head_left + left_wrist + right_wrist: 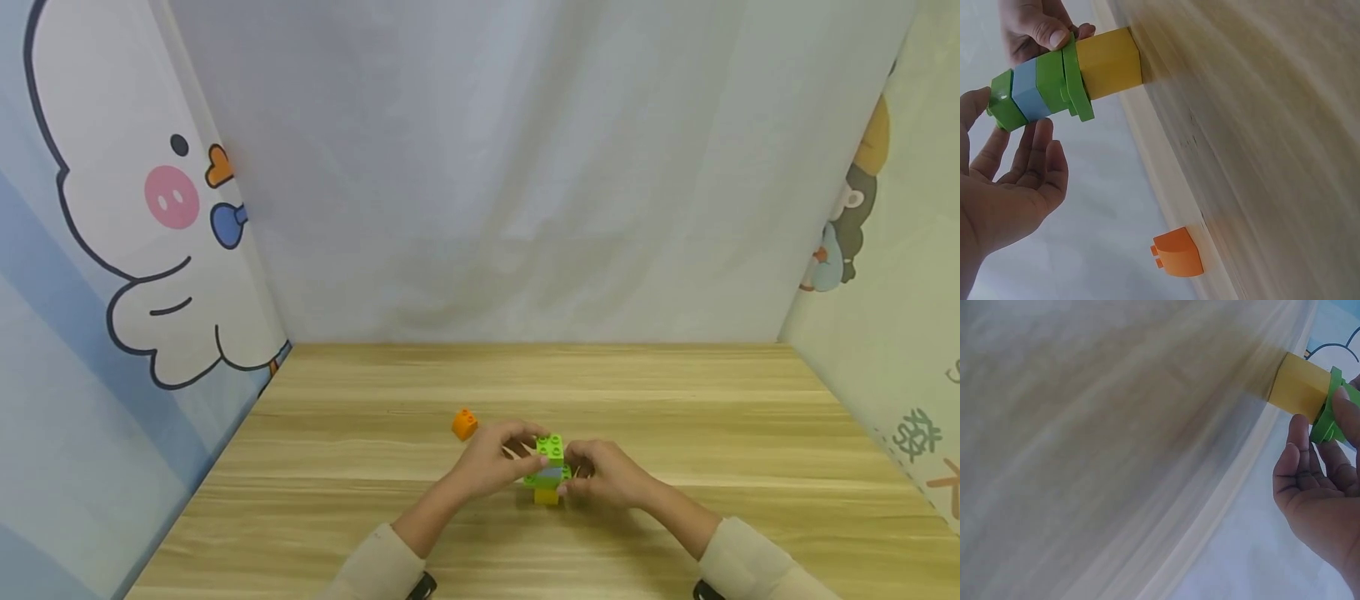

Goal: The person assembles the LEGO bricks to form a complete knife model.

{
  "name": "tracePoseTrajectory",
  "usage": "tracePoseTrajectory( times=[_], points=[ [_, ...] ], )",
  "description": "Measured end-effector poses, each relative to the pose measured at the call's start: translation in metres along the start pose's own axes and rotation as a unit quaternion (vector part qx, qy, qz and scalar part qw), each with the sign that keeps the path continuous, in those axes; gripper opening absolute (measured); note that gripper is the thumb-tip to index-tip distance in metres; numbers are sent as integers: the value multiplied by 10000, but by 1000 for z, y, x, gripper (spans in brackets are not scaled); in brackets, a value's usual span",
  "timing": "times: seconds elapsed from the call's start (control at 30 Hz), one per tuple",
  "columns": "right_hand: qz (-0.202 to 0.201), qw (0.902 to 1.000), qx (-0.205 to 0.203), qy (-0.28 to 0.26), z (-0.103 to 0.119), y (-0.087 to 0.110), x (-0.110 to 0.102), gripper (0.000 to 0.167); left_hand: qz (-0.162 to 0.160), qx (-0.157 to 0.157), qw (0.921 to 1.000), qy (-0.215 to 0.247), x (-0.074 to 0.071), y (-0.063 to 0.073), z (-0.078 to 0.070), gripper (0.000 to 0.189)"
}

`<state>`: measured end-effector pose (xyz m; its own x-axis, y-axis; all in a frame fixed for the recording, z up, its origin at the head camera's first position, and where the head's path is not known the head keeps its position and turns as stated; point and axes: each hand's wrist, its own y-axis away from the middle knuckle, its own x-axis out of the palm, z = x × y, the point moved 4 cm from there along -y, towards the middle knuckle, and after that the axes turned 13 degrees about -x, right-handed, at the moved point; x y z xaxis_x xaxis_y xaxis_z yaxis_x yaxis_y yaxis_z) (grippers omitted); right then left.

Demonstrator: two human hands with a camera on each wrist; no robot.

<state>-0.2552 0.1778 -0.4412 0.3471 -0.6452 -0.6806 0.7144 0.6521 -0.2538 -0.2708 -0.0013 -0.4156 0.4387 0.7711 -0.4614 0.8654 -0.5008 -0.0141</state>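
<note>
Sleeves (378, 567) are cropped; hands (486, 462) (613, 477) grip and partly hide a block tower (551, 472), with wide table (637, 387) stretching beyond.

Blocks (1109, 62) look smooth plastic, the tabletop (337, 467) wood-grained, the curtain (487, 167) cloth.

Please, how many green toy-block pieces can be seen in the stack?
3: the top green block, above the blue block; the middle green block, under the blue one; and the thin green plate, on the yellow block.
</note>
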Motion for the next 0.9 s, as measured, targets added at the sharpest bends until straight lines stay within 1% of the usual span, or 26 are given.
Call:
tracePoseTrajectory(
  times=[0.23,0.43,0.53,0.67,0.9],
  points=[
    [3,9998,-83,153,0,1,0,25,-102,-48,9999,43,3,-3,3,30],
    [28,9999,-104,-13,2,2,0,25,-187,-2,9998,14,4,-2,1,30],
    [33,9999,-86,-107,1,2,0,29,-219,30,9998,17,5,-3,1,29],
    [6,9998,-1,-187,-1,4,0,32,-242,-44,9997,-29,7,-3,0,29],
    [15,9997,28,-251,-1,4,-1,30,-192,-239,9995,0,7,-6,2,27]
  ],
)
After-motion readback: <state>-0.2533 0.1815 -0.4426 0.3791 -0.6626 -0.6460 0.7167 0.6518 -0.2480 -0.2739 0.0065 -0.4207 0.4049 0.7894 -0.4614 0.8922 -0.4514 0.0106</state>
